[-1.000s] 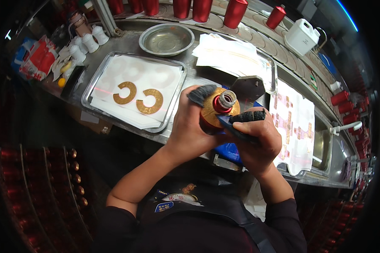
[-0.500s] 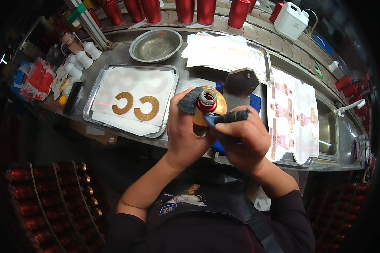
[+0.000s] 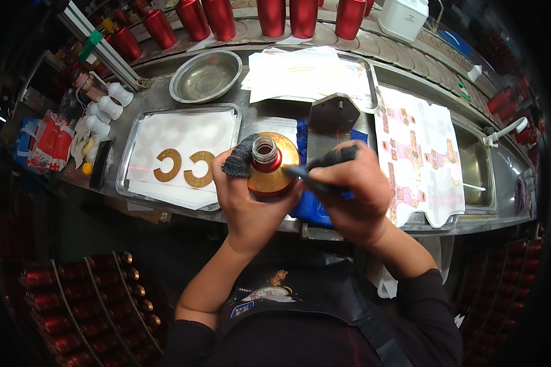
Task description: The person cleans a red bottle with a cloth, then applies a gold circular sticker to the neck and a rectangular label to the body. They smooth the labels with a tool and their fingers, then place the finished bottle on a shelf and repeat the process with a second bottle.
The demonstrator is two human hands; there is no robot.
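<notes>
Clamped around a gold bottle (image 3: 269, 174) with a red neck and an open mouth, the left hand (image 3: 246, 205) wraps its body from the person's left side, fingers curled beneath and thumb up along the shoulder; a dark grey cloth pad (image 3: 239, 164) sits over the raised fingertips. Bottle and hands hover just above the near edge of the long steel counter (image 3: 275, 119), in front of the person's chest. Closed too is the right hand (image 3: 352, 196), which grips a dark, slim tool with a blue tip (image 3: 315, 174); the wrist bends inward and the knuckles face up, and the tip rests against the bottle's right shoulder. Both forearms rise from the lower edge, elbows out, sleeves dark.

Largest around them is the counter itself, curving away to both sides. On its right lie white sheets printed with small red and gold labels (image 3: 419, 159), beside a sunken sink (image 3: 474, 171). A flat steel tray (image 3: 180, 156) to the left of the bottle holds white paper and two gold C-shaped pieces (image 3: 183, 166) side by side. Behind it stands a round steel bowl (image 3: 205, 76), and farther back a tray of loose white sheets (image 3: 306, 73). Red cylinders (image 3: 269, 15) line the far edge. A blue cloth (image 3: 315, 211) lies under the hands.
</notes>
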